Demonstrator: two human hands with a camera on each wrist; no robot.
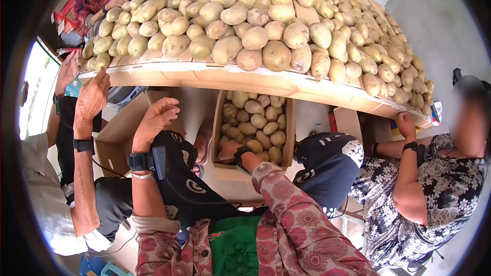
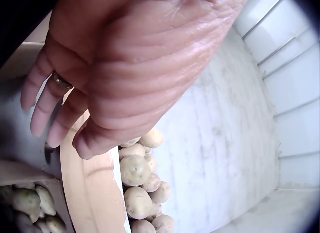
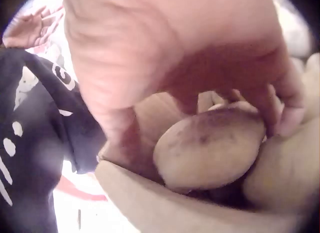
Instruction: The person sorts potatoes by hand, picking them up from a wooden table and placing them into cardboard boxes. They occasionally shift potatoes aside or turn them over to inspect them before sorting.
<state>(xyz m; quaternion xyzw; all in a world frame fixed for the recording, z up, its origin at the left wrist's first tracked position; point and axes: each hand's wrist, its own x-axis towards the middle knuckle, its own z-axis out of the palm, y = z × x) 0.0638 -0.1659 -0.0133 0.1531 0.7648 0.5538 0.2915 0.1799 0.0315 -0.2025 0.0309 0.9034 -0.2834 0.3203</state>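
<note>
My right hand [image 1: 230,151] reaches down inside a cardboard box [image 1: 248,174] of potatoes between my knees. In the right wrist view, its thumb and fingers curl round the two ends of a pale potato [image 3: 210,150] with dark patches on its skin. Other potatoes crowd close around it, beside the box edge. My left hand [image 1: 156,119] hovers beside my left knee, below the table edge, holding nothing. Its fingers are loosely bent, and a ring [image 2: 62,81] shows on one of them in the left wrist view.
A large heap of potatoes [image 1: 276,55] covers the table, whose cardboard-faced edge [image 1: 204,77] runs across in front of me. Another cardboard box [image 1: 115,145] stands at left. People sit on both sides, with a neighbour's hand [image 1: 92,99] near the left edge.
</note>
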